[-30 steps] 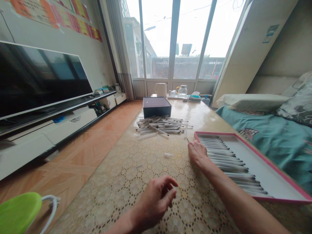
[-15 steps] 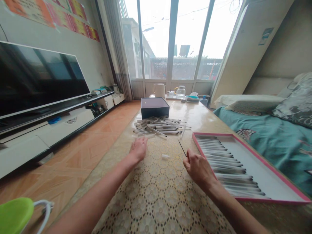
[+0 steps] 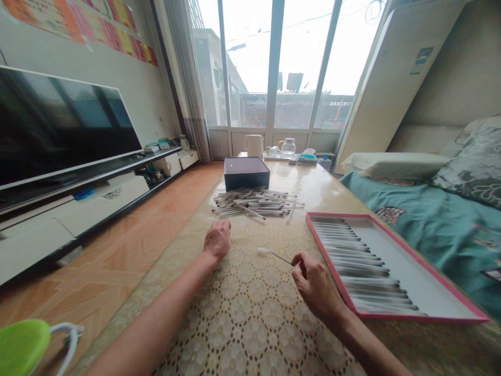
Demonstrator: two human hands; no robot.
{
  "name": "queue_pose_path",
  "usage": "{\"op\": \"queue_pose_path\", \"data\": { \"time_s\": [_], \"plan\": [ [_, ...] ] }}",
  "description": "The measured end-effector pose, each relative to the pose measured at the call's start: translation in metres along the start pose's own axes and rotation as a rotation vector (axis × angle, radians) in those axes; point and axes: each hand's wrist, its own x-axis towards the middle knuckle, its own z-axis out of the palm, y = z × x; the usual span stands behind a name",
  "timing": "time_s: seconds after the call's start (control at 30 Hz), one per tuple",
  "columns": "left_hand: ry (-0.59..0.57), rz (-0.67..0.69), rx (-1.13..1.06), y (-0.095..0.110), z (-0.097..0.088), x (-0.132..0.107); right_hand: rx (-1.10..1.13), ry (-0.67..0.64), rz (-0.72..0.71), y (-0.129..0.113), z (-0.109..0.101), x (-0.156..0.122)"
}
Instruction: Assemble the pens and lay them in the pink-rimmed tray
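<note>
My right hand [image 3: 311, 279] pinches a thin dark stick [image 3: 281, 256] between thumb and fingers. The stick's far end meets a small whitish, translucent piece [image 3: 263, 251] on the patterned table cover; whether it goes inside cannot be made out. My left hand [image 3: 218, 240] rests on the cover with its fingers curled under, and nothing shows in it. Beyond that hand lies a loose pile of slim whitish sticks [image 3: 254, 203] with dark ends. Right of my right hand, a pink-rimmed tray [image 3: 415, 253] holds several similar sticks [image 3: 362, 261] laid side by side.
Behind the pile stands a dark blue box [image 3: 246, 180]. A kettle [image 3: 254, 145], a glass jug [image 3: 288, 148] and a tissue pack [image 3: 308, 156] are at the table's far end. A green seat [image 3: 23, 347] is at lower left, and a teal-covered sofa [image 3: 407, 201] runs along the right.
The dark stick has swung from pointing forward to pointing left, its end now at the whitish piece. My right hand has turned and shifted slightly nearer; the left has barely moved.
</note>
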Motion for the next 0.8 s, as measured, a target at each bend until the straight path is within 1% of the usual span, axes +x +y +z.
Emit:
{"op": "queue_pose_path", "data": {
  "time_s": [0.1, 0.17, 0.27, 0.33, 0.4, 0.47, 0.53, 0.63, 0.73, 0.8],
  "plan": [
    [0.011, -0.034, -0.178, 0.005, -0.013, -0.029, 0.134, 0.032, 0.034, -0.003, -0.006, -0.001],
    [-0.010, -0.063, -0.317, 0.012, -0.022, -0.049, 0.253, 0.050, 0.067, -0.006, -0.008, -0.005],
    [-0.033, -0.124, -0.514, 0.024, -0.030, -0.076, 0.471, 0.024, 0.111, -0.010, -0.007, -0.012],
    [-0.078, -0.269, -0.901, 0.032, -0.029, -0.089, 0.598, 0.001, 0.130, -0.011, -0.004, -0.016],
    [-0.111, -0.409, -1.253, 0.039, -0.025, -0.099, 0.671, 0.004, 0.141, -0.010, -0.001, -0.019],
    [-0.077, -0.514, -1.469, 0.046, -0.019, -0.105, 0.681, 0.026, 0.136, -0.008, 0.001, -0.022],
    [-0.006, -0.564, -1.553, 0.052, -0.012, -0.108, 0.648, 0.046, 0.112, -0.006, 0.001, -0.024],
    [0.074, -0.602, -1.570, 0.056, -0.006, -0.109, 0.567, 0.029, 0.050, -0.005, 0.002, -0.028],
    [0.163, -0.652, -1.586, 0.054, -0.005, -0.107, 0.453, -0.016, -0.002, -0.007, 0.003, -0.031],
    [0.203, -0.677, -1.595, 0.051, -0.005, -0.105, 0.386, -0.027, -0.029, -0.009, 0.004, -0.033]
  ]
}}
